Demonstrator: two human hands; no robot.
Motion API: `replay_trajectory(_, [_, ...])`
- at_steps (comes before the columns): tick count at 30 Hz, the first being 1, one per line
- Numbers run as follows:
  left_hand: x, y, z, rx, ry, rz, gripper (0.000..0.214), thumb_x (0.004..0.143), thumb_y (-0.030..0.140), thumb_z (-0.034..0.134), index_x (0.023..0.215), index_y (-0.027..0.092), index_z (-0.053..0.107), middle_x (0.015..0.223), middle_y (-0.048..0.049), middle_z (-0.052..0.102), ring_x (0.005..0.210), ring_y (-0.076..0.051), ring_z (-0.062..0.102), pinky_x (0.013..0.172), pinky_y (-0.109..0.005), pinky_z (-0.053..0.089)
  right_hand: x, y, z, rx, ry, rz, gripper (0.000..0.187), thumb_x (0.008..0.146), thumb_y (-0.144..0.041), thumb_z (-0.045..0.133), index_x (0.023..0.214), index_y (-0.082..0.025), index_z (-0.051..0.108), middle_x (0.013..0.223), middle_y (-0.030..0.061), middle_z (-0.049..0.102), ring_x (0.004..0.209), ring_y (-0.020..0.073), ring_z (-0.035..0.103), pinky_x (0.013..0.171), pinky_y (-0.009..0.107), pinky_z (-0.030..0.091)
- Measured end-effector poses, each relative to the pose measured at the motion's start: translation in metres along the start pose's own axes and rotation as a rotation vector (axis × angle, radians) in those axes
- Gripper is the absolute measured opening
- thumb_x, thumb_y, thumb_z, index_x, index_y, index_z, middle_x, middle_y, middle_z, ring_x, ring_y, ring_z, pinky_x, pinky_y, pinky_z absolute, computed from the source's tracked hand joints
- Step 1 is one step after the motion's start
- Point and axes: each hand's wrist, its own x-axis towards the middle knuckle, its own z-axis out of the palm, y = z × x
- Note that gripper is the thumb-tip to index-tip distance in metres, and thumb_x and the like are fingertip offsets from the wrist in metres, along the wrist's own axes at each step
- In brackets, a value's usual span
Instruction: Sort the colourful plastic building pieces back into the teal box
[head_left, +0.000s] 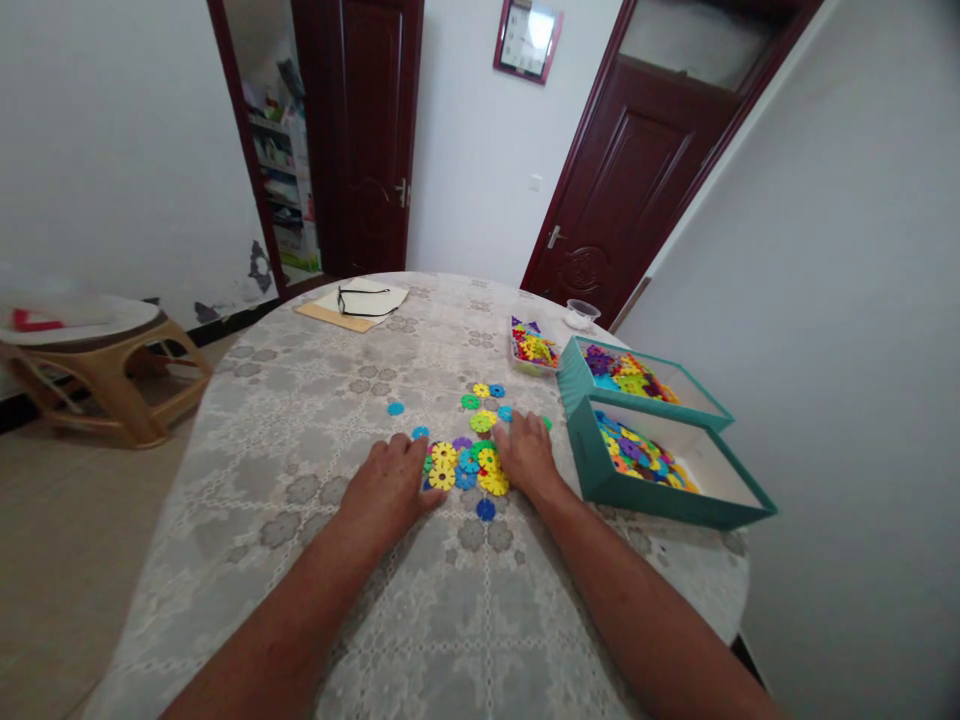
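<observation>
A small heap of colourful plastic snowflake discs (pixel 466 466), yellow, blue, green and purple, lies on the patterned tablecloth between my two hands. My left hand (pixel 388 478) rests palm down against the heap's left side, thumb apart from the fingers. At the right side, my right hand (pixel 527 452) lies over the edge of the heap with its fingers spread. Some discs are partly hidden under both hands. Loose around them are a dark blue disc (pixel 486 510) nearer to me, a light blue disc (pixel 395 409) and a yellow disc (pixel 481 390) farther off.
Two teal boxes (pixel 679 512) with many plastic pieces stand on the right. Beyond the heap are a clear tub (pixel 534 348) of pieces and a clear bowl (pixel 581 314). Black glasses (pixel 367 303) lie on papers (pixel 330 306) at the far left. A stool (pixel 120 380) stands left of the table.
</observation>
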Motion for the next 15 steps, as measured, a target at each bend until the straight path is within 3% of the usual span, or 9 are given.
replay_trajectory(4, [0.0,0.001,-0.002,0.018,0.008,0.02,0.06,0.088,0.042,0.073,0.139,0.014,0.061,0.131,-0.0205,0.063,0.12,-0.037,0.059,0.104,-0.044,0.045,-0.014,-0.014,0.003,0.169,-0.04,-0.313,0.041,0.107,-0.035,0.046,0.14,-0.016,0.061,0.143,0.0181,0.064,0.141,0.0288,0.053,0.121,0.047,0.038])
replay_trajectory(6, [-0.001,0.002,-0.004,0.025,0.004,0.026,0.054,0.088,0.042,0.071,0.134,0.014,0.064,0.128,-0.0198,0.064,0.117,-0.036,0.06,0.102,-0.043,0.045,-0.014,-0.016,0.0,0.17,0.0,-0.358,0.042,0.107,-0.033,0.044,0.141,-0.015,0.061,0.148,0.0184,0.06,0.145,0.0283,0.048,0.124,0.048,0.034])
replay_trajectory(10, [-0.001,0.003,-0.007,0.025,-0.022,-0.004,0.048,0.088,0.042,0.071,0.129,0.017,0.066,0.126,-0.0177,0.065,0.116,-0.034,0.06,0.099,-0.041,0.046,0.001,-0.001,-0.006,0.006,0.121,-0.101,0.048,0.105,-0.032,0.047,0.146,-0.009,0.058,0.158,0.0272,0.048,0.152,0.0385,0.039,0.123,0.061,0.029])
replay_trajectory(13, [-0.001,0.003,-0.006,0.022,-0.038,-0.012,0.045,0.089,0.041,0.069,0.127,0.017,0.067,0.124,-0.0178,0.066,0.116,-0.035,0.06,0.097,-0.041,0.047,0.012,0.013,-0.006,-0.06,0.105,0.108,0.051,0.102,-0.035,0.053,0.144,-0.008,0.059,0.15,0.0315,0.053,0.145,0.0438,0.045,0.118,0.065,0.034])
replay_trajectory(15, [0.0,0.003,-0.005,0.011,-0.036,-0.003,0.042,0.09,0.039,0.068,0.126,0.018,0.068,0.123,-0.0173,0.066,0.116,-0.035,0.061,0.096,-0.04,0.048,0.014,0.016,-0.004,-0.041,0.064,0.107,0.048,0.101,-0.033,0.054,0.141,-0.008,0.062,0.142,0.0304,0.06,0.139,0.042,0.052,0.117,0.062,0.036])
